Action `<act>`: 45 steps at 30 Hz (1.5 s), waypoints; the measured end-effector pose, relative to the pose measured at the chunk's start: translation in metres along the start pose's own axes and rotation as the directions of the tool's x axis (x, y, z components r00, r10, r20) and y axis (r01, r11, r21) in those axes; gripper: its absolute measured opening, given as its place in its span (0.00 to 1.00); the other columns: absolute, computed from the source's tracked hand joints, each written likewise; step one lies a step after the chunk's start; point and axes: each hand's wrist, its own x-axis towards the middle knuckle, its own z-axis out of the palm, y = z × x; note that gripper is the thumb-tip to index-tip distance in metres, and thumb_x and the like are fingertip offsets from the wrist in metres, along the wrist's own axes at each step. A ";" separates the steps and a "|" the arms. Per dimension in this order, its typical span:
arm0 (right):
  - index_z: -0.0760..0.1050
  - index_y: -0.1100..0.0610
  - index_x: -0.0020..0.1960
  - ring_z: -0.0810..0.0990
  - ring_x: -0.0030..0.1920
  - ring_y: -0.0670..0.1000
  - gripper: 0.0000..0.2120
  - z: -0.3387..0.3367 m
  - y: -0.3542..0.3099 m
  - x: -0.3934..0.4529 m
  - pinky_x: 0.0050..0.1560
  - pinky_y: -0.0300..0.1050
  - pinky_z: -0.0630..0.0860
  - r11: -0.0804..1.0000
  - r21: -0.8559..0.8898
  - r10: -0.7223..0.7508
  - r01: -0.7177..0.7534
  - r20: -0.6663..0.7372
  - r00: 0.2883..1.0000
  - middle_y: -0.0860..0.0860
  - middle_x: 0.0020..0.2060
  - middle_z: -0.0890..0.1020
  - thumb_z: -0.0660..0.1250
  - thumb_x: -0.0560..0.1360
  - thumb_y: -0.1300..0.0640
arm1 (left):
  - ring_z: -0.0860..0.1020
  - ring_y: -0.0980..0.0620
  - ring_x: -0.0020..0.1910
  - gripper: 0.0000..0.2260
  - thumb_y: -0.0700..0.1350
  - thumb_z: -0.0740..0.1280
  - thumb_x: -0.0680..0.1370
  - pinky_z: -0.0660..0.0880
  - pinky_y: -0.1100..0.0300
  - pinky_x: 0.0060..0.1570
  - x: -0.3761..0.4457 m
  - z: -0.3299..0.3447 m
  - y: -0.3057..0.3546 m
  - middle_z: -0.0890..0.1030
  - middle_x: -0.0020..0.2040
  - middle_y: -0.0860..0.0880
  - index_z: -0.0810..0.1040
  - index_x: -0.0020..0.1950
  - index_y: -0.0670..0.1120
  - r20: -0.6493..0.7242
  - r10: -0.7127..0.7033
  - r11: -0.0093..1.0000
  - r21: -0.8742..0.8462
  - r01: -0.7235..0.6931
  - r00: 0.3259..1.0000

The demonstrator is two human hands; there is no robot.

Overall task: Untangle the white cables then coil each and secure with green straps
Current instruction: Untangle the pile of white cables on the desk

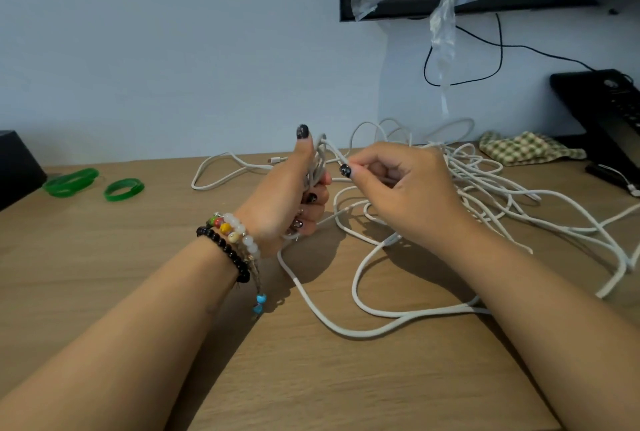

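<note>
Fingers of the left hand point(294, 188) are curled around a small bundle of white cables point(450, 195); one strand is pinched by the right hand point(391, 184). Remaining cable is sprawled tangled across the table point(104, 292). Two green straps point(123, 189) are seen far left, near bare wood.

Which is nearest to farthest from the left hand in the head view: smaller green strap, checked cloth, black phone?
From the left hand:
1. Smaller green strap, on the table to its left.
2. Checked cloth, far right by the wall.
3. Black phone, beyond the cloth at the right edge.
</note>
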 end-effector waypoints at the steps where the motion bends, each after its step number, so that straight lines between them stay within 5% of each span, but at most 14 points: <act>1: 0.82 0.58 0.42 0.74 0.30 0.51 0.04 0.000 -0.001 0.000 0.34 0.48 0.73 1.000 -0.019 -0.015 0.016 0.009 1.000 0.53 0.27 0.76 0.69 0.74 0.60 | 0.58 0.56 0.24 0.26 0.68 0.49 0.78 0.57 0.66 0.21 0.000 -0.001 0.000 0.63 0.29 0.53 0.68 0.42 0.45 0.004 0.003 1.000 0.027 -0.003 1.000; 7: 0.83 0.57 0.42 0.75 0.29 0.48 0.06 0.007 -0.006 -0.003 0.31 0.45 0.73 0.988 -0.105 -0.102 0.110 0.083 0.991 0.47 0.27 0.77 0.68 0.73 0.58 | 0.58 0.55 0.24 0.18 0.59 0.56 0.81 0.57 0.66 0.22 -0.003 0.003 0.001 0.63 0.29 0.51 0.67 0.38 0.47 0.028 0.065 0.987 0.143 -0.068 0.997; 16: 0.82 0.54 0.47 0.75 0.30 0.48 0.05 0.009 -0.007 -0.004 0.32 0.44 0.73 0.997 -0.076 0.027 -0.017 0.144 0.989 0.49 0.28 0.77 0.67 0.76 0.57 | 0.61 0.55 0.23 0.14 0.52 0.56 0.83 0.59 0.63 0.24 0.003 0.001 0.000 0.65 0.28 0.52 0.68 0.42 0.45 -0.130 0.193 0.969 0.182 -0.168 0.972; 23: 0.82 0.56 0.45 0.75 0.32 0.46 0.05 0.006 -0.011 -0.004 0.32 0.36 0.69 0.993 -0.010 0.119 -0.120 0.206 0.971 0.48 0.31 0.80 0.67 0.77 0.59 | 0.62 0.56 0.22 0.14 0.49 0.55 0.84 0.58 0.62 0.25 0.006 -0.004 0.003 0.68 0.26 0.52 0.69 0.42 0.44 -0.324 0.279 0.960 0.082 -0.266 0.904; 28: 0.80 0.56 0.46 0.76 0.31 0.47 0.09 0.004 -0.018 -0.002 0.35 0.44 0.74 0.976 0.011 0.202 -0.218 0.331 0.922 0.49 0.30 0.80 0.62 0.79 0.58 | 0.69 0.58 0.22 0.16 0.48 0.54 0.85 0.66 0.64 0.24 0.006 0.002 0.006 0.74 0.29 0.51 0.72 0.41 0.44 -0.530 0.327 0.927 0.018 -0.375 0.783; 30: 0.80 0.58 0.46 0.75 0.28 0.42 0.11 0.004 -0.021 -0.003 0.31 0.35 0.71 0.968 0.015 0.223 -0.251 0.409 0.885 0.48 0.29 0.80 0.60 0.80 0.59 | 0.70 0.58 0.23 0.16 0.48 0.54 0.85 0.68 0.63 0.25 0.007 -0.002 0.008 0.77 0.31 0.52 0.72 0.40 0.45 -0.574 0.311 0.916 -0.031 -0.399 0.758; 33: 0.81 0.57 0.48 0.72 0.26 0.40 0.12 0.005 -0.025 -0.004 0.31 0.30 0.68 0.957 0.019 0.242 -0.291 0.507 0.828 0.46 0.28 0.80 0.58 0.81 0.59 | 0.71 0.56 0.24 0.18 0.48 0.53 0.85 0.69 0.62 0.25 0.010 -0.008 0.009 0.79 0.31 0.52 0.71 0.38 0.45 -0.602 0.263 0.902 -0.125 -0.414 0.754; 39: 0.79 0.56 0.56 0.77 0.30 0.47 0.12 0.003 -0.033 -0.006 0.36 0.39 0.76 0.928 0.049 0.218 -0.368 0.731 0.647 0.50 0.36 0.85 0.56 0.82 0.60 | 0.71 0.56 0.27 0.15 0.47 0.54 0.85 0.70 0.63 0.29 0.014 -0.014 0.012 0.74 0.29 0.52 0.69 0.39 0.46 -0.611 0.160 0.801 -0.378 -0.463 0.776; 45: 0.78 0.58 0.60 0.78 0.33 0.47 0.14 0.009 -0.038 -0.009 0.46 0.45 0.79 0.937 0.015 0.212 -0.349 0.769 0.603 0.50 0.39 0.85 0.56 0.81 0.62 | 0.70 0.56 0.25 0.17 0.52 0.54 0.84 0.71 0.64 0.29 0.015 -0.020 0.009 0.71 0.29 0.52 0.68 0.39 0.47 -0.431 0.096 0.660 -0.647 -0.381 0.897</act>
